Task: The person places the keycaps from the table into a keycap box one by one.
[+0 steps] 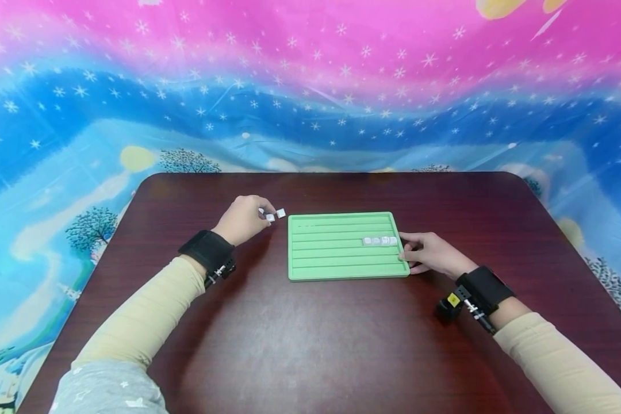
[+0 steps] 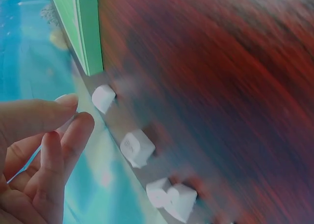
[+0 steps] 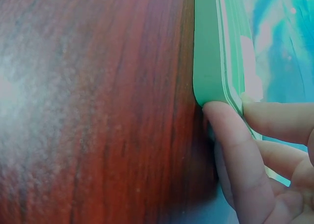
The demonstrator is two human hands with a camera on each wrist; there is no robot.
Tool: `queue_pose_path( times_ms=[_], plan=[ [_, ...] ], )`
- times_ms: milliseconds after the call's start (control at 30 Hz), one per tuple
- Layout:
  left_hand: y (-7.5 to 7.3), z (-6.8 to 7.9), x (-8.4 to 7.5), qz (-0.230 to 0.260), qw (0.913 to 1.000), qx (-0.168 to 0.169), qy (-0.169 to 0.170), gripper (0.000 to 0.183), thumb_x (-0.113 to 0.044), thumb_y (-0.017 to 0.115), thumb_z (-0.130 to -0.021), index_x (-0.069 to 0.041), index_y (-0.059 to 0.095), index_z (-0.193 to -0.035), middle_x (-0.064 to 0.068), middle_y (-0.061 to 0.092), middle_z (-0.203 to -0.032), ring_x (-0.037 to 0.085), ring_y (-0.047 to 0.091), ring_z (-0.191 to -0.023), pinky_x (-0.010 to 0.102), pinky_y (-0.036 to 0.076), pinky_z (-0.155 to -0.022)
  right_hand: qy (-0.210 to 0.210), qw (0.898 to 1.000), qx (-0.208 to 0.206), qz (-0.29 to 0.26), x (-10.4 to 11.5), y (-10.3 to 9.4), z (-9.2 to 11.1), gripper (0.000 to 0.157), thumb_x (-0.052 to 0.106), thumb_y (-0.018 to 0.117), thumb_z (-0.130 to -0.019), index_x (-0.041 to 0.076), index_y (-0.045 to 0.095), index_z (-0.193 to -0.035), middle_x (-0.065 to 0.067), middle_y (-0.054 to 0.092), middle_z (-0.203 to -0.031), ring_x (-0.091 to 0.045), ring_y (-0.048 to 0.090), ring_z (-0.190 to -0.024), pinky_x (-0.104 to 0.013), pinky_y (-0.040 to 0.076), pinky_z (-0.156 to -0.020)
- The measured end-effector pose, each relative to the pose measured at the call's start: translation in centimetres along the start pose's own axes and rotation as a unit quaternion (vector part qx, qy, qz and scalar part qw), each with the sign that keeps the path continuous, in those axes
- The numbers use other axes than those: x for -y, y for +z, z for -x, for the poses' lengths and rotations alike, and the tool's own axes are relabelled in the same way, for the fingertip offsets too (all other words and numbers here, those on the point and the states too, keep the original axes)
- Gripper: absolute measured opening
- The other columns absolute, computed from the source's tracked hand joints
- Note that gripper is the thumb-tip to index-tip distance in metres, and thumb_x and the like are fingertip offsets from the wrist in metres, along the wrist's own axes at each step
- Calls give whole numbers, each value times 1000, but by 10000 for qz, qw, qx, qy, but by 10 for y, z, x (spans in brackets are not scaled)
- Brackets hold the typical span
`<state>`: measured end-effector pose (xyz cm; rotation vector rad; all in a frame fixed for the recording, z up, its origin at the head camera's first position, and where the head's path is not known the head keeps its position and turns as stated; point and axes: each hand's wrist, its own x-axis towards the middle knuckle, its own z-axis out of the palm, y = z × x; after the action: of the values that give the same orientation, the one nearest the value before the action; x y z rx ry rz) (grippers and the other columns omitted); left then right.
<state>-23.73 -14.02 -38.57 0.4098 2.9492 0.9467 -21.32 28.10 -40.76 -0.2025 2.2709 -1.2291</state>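
Observation:
My left hand (image 1: 247,219) is over the table just left of the green tray, its thumb and fingertips close together with no keycap visible between them. Right by those fingertips lie loose white keycaps, one (image 1: 281,213) nearest the tray and another (image 2: 137,148) with a printed legend. The ridged green tray (image 1: 321,271) lies flat, and a short row of white keycaps (image 1: 376,241) sits in one of its grooves at the right end. My right hand (image 1: 434,253) grips the tray's right edge, thumb on the rim and a finger (image 3: 240,155) against the outer side.
A dark reddish-brown wooden table (image 1: 310,345) carries everything. Behind it hangs a pink and blue cloth (image 1: 310,103) with snowflakes and trees. Two more keycaps (image 2: 181,202) lie close together, farther from the tray in the left wrist view.

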Motion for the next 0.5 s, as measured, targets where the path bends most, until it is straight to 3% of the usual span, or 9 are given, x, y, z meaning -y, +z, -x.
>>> queue_pose_path(
  times_ms=[267,500],
  plan=[
    [8,-4,-11,-80,9998,-72,181,16,0,73,-90,0,77,-105,12,74,-97,24,69,-88,40,55,-81,-71,9999,-22,113,4,0,2,69,4,62,-102,-5,25,-159,-18,53,-101,-21,69,-87,-33,60,-71],
    [15,-5,-24,-119,9998,83,100,16,-7,72,-94,-4,79,-108,8,75,-96,23,68,-88,40,55,-77,-41,9998,-53,164,2,-1,2,68,4,61,-102,-5,26,-159,-18,52,-100,-22,68,-86,-33,60,-71]
  ],
)
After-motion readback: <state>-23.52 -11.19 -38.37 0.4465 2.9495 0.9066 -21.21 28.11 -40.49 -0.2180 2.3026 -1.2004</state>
